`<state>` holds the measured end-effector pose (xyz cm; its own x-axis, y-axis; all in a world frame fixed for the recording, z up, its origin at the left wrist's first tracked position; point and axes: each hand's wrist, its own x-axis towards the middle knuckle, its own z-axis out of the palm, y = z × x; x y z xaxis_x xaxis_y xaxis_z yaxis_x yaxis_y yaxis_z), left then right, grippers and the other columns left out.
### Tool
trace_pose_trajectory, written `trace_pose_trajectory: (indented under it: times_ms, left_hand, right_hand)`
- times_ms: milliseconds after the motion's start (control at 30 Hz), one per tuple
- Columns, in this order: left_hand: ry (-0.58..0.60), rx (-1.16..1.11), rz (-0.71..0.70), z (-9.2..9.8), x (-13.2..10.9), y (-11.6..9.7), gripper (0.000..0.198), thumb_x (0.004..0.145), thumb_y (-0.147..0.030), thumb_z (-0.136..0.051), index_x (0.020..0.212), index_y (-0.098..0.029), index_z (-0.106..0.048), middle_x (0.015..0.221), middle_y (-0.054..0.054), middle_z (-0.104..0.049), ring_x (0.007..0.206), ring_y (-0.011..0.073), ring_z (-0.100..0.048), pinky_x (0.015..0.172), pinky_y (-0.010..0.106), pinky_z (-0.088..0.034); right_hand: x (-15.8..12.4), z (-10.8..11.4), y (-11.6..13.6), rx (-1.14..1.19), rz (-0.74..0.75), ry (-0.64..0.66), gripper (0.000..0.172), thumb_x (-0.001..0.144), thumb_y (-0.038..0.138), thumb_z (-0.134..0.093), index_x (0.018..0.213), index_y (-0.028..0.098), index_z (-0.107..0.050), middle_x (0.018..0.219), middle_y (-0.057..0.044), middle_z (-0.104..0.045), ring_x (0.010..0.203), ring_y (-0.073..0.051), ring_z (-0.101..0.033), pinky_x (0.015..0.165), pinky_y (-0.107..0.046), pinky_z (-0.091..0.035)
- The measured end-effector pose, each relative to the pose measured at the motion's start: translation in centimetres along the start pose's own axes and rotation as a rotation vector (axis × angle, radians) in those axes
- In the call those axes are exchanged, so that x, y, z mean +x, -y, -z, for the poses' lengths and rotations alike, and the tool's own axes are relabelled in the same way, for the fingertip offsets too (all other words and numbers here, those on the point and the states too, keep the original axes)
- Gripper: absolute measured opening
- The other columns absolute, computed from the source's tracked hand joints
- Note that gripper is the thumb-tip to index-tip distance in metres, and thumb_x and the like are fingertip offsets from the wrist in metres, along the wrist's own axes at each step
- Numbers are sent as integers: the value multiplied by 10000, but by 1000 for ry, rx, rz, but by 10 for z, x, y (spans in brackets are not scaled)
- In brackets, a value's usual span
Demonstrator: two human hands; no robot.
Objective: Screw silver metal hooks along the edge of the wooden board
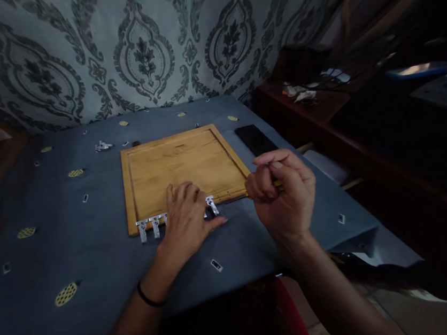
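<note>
A wooden panel (178, 164) with a raised frame lies on the blue cloth. Along its near edge sits a row of silver metal hinges (156, 225), some hidden by my left hand. My left hand (186, 214) rests over that edge, fingers bent and apart on the wood, thumb stretched out to the right. Just beside the thumb is one more tilted silver hinge (211, 205). My right hand (282, 187) is closed at the panel's near right corner around a slim yellow tool (277, 183). Most of the tool is covered by the fingers, so its kind does not show.
A black phone (256, 139) lies right of the panel. Another silver hinge piece (102, 146) and a small dark object (136, 143) lie behind it on the left. A patterned curtain (143, 47) hangs at the back. Dark red furniture (321, 108) borders the table on the right.
</note>
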<state>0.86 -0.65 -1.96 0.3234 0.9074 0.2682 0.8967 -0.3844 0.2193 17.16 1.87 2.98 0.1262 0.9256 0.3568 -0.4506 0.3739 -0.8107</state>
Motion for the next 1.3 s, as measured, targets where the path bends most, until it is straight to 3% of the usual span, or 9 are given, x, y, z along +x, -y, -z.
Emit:
trace_pose_trajectory:
  times_ms: [267, 733, 1300]
  left_hand:
    - [25, -13, 6, 2, 0, -1, 389, 834, -457, -823, 1045, -173, -663, 1170, 114, -650, 1252, 342, -538, 1149, 621, -331]
    - [64, -11, 19, 2, 1, 0, 413, 853, -450, -802, 1106, -155, -665, 1162, 115, -637, 1201, 341, -530, 1093, 585, -364]
    - [50, -52, 34, 1, 1, -1, 328, 854, -425, -807, 1020, -175, -675, 1119, 107, -645, 1154, 337, -531, 1034, 536, -397]
  right_hand:
    - [2, -4, 0, -13, 18, 0, 152, 879, 186, -580, 802, 201, -711, 424, 111, -311, 365, -65, -191, 404, -217, -236]
    - [8, -19, -8, 7, 11, 72, 132, 879, 187, -580, 811, 196, -692, 425, 115, -316, 361, -60, -180, 394, -214, -219]
    - [14, -27, -26, -32, -39, 125, 118, 845, 225, -583, 798, 206, -690, 409, 125, -315, 358, -56, -160, 387, -219, -178]
